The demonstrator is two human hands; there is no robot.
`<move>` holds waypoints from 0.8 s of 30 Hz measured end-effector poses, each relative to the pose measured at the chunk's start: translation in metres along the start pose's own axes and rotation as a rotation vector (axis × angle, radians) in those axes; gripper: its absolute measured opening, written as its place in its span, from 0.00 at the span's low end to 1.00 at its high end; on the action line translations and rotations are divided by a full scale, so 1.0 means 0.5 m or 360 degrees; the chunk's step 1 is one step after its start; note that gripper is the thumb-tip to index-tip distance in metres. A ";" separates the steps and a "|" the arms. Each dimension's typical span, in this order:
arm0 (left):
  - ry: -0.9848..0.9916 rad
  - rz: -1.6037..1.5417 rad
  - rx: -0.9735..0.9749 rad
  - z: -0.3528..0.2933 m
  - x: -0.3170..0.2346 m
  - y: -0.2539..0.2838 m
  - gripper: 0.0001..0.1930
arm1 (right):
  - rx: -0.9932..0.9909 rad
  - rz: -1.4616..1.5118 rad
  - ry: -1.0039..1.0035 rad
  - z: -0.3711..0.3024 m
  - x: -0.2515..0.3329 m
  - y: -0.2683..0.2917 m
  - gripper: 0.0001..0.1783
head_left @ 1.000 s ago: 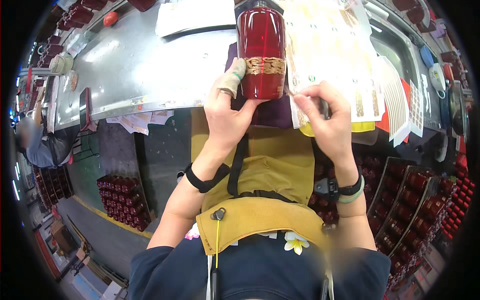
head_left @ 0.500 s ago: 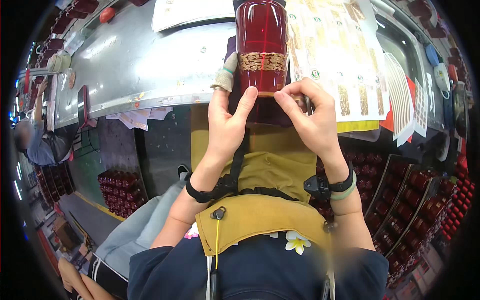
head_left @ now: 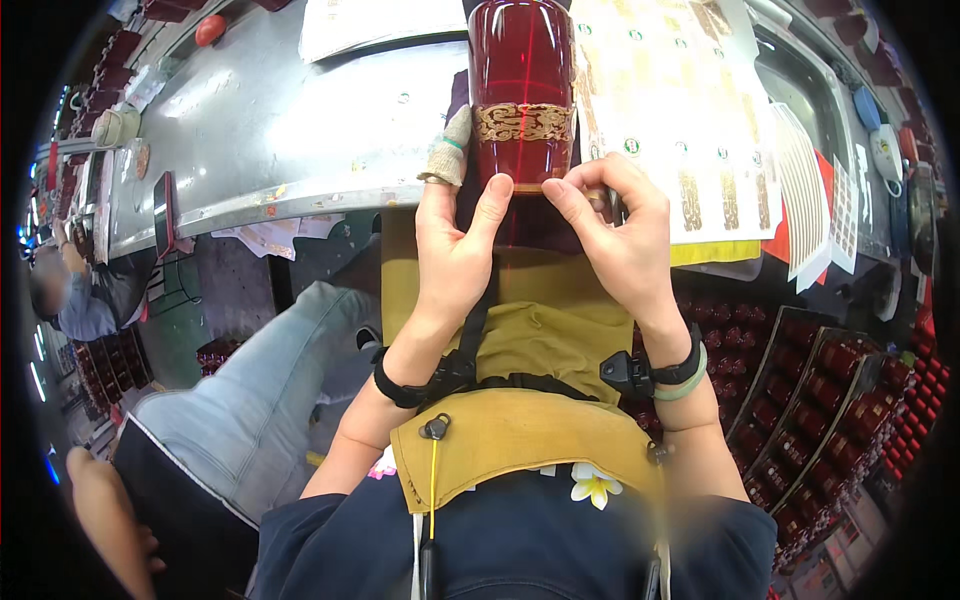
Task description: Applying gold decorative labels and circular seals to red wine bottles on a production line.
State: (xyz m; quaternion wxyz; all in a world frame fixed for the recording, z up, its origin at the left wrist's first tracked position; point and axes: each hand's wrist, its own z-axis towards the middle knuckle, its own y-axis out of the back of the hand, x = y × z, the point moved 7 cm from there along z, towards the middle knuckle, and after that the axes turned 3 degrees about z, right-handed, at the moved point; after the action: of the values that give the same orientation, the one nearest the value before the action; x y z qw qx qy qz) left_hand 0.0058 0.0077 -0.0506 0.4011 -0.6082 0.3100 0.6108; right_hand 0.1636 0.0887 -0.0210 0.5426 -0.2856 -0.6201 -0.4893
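Note:
A glossy dark-red glass vessel (head_left: 521,60) lies lengthwise before me on a dark cloth (head_left: 545,225) at the table's near edge. An ornate gold band (head_left: 524,122) crosses it, and a thin gold line runs along its near end. My left hand (head_left: 455,235) grips its left side, thumb at the near end; pale covers sit on some fingertips. My right hand (head_left: 620,225) is closed at the near right edge, its thumb tip by the gold line and its other fingers curled. Whether a strip is pinched there is too small to tell.
Sheets of gold decals (head_left: 680,120) lie right of the vessel, with a fan of striped sheets (head_left: 793,200) beyond. A white sheet stack (head_left: 375,25) is at the back left. Racks of red vessels (head_left: 810,390) stand lower right. Another person's jeans-clad leg (head_left: 260,390) is close on my left.
The other person's leg at my left has swung forward and now covers the stacked vessels there. My hands and the vessel have hardly moved.

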 end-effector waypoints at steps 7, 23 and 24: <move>-0.0007 0.0011 -0.0002 -0.002 0.001 0.000 0.33 | 0.0010 -0.0023 0.0009 0.002 0.003 -0.001 0.10; -0.0185 0.0111 -0.0094 -0.011 -0.002 0.024 0.26 | -0.0016 -0.0072 0.0021 0.001 0.012 -0.004 0.11; -0.0397 0.0325 -0.0141 -0.016 -0.018 0.028 0.23 | -0.0018 -0.0064 0.0000 0.001 0.011 -0.005 0.11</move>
State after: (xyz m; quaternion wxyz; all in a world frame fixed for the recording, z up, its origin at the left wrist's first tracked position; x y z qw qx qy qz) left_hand -0.0028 -0.0069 -0.0436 0.3452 -0.5100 0.2908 0.7322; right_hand 0.1599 0.0875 -0.0162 0.5309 -0.2761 -0.6231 -0.5036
